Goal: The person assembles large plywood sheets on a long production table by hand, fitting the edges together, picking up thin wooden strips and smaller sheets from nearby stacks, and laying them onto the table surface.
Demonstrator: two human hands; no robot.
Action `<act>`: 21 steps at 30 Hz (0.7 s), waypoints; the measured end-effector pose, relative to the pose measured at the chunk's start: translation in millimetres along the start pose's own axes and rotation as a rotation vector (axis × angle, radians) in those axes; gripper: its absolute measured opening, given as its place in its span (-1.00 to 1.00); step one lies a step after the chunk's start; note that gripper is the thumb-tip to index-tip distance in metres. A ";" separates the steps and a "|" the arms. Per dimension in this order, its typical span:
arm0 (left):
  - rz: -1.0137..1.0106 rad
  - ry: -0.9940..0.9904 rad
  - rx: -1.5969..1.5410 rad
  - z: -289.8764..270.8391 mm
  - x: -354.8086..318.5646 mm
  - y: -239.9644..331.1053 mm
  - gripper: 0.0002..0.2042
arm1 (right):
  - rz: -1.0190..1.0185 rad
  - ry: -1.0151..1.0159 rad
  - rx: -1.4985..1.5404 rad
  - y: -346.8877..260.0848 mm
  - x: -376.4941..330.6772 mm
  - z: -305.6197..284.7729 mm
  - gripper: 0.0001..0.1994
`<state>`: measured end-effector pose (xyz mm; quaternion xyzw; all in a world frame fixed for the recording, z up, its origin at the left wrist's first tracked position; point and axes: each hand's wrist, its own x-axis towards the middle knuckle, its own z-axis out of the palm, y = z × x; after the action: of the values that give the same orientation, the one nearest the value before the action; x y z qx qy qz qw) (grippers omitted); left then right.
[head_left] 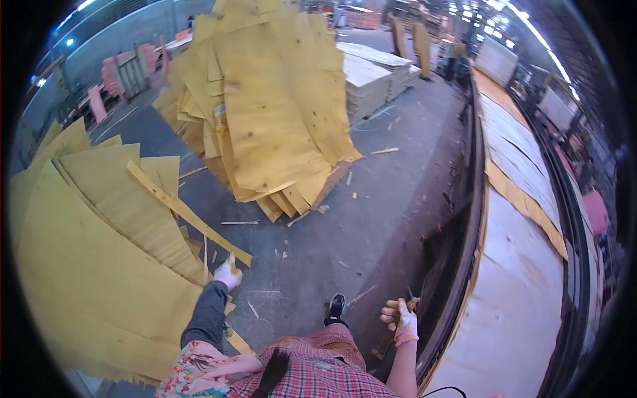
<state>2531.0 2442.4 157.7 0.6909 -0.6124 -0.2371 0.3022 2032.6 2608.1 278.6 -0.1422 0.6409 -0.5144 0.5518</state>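
My left hand, in a whitish glove, is closed at the near end of a long narrow strip of yellow wood veneer. The strip slants away to the far left, over a fanned stack of yellow veneer sheets. My right hand, in a glove that leaves the fingers bare, is closed round a small brown thing with a thin dark tip. It may be a knife, but its kind is not clear. This hand is beside the dark edge of the conveyor on the right.
A tall, uneven pile of yellow veneer sheets stands ahead. Along the right runs a long conveyor bearing pale veneer sheets. Wood scraps litter the grey floor. White stacked sheets stand farther back.
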 end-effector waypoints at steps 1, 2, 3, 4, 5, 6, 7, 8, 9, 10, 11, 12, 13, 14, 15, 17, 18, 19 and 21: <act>0.103 -0.031 0.244 -11.2 -20.1 -16.0 -0.61 | 0.004 -0.093 0.055 5.1 9.8 -10.1 -0.59; 0.058 -0.016 0.240 -18.2 -32.5 -28.9 -0.61 | -0.026 -0.083 0.011 11.6 21.1 -15.3 -0.57; -0.207 0.073 -0.426 -41.8 -34.3 -12.8 -0.63 | -0.003 -0.220 0.152 35.6 39.2 -23.7 -0.55; -0.460 0.199 -1.093 -77.0 -37.9 3.1 -0.66 | 0.032 -0.362 0.293 42.1 42.5 -21.5 -0.53; -0.492 0.261 -1.086 -93.3 -52.3 -3.4 -0.63 | 0.072 -0.388 0.259 38.7 35.6 -6.2 -0.53; -0.521 0.312 -1.074 -106.0 -66.6 -14.5 -0.61 | 0.045 -0.230 0.126 27.8 23.8 24.9 -0.52; -0.562 0.257 -1.052 -108.6 -81.5 -52.5 -0.56 | 0.010 -0.082 -0.010 18.0 18.0 61.7 -0.51; -0.602 0.270 -1.039 -111.3 -98.0 -59.2 -0.56 | 0.045 -0.086 -0.032 14.3 15.5 91.7 -0.51; -0.689 0.214 -0.974 -112.7 -118.7 -57.7 -0.54 | 0.060 -0.156 -0.086 14.2 12.7 118.4 -0.49; -0.730 0.145 -0.942 -130.8 -122.7 -24.2 -0.53 | 0.024 -0.223 -0.129 -23.8 -6.9 141.0 -0.47; -0.697 0.128 -0.926 -145.7 -130.0 4.6 -0.54 | 0.015 -0.214 -0.142 -55.3 -16.4 159.2 -0.47; -0.707 0.127 -0.969 -156.3 -120.9 8.1 -0.54 | 0.025 -0.335 -0.112 -63.1 16.2 197.4 -0.47; -0.727 -0.009 -1.360 -141.6 -130.6 -75.7 -0.53 | 0.053 -0.475 -0.084 -58.2 54.1 234.2 -0.46; -0.773 0.070 -1.137 -126.3 -125.2 -75.9 -0.52 | 0.022 -0.516 -0.141 -57.4 87.3 259.0 -0.42; -0.845 0.152 -1.006 -121.9 -96.9 -21.3 -0.48 | 0.027 -0.484 -0.126 -59.2 117.0 272.3 -0.43; -0.990 0.114 -1.006 -60.6 -54.4 -51.2 -0.46 | 0.004 -0.512 -0.108 -74.9 182.3 293.7 -0.44; -0.852 0.160 -1.025 -53.6 -33.0 -13.5 -0.50 | -0.022 -0.557 -0.161 -79.7 198.8 293.7 -0.44; -0.853 0.153 -1.006 -25.6 -3.7 -17.0 -0.52 | -0.052 -0.598 -0.216 -85.8 215.2 291.5 -0.45; -0.766 0.148 -0.908 2.3 80.2 -6.3 -0.54 | 0.064 -0.575 -0.217 -87.6 243.1 295.7 -0.46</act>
<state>2544.9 2363.2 155.0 0.6790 -0.1344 -0.5184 0.5021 2166.0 2239.5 254.7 -0.3197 0.5139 -0.3641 0.7079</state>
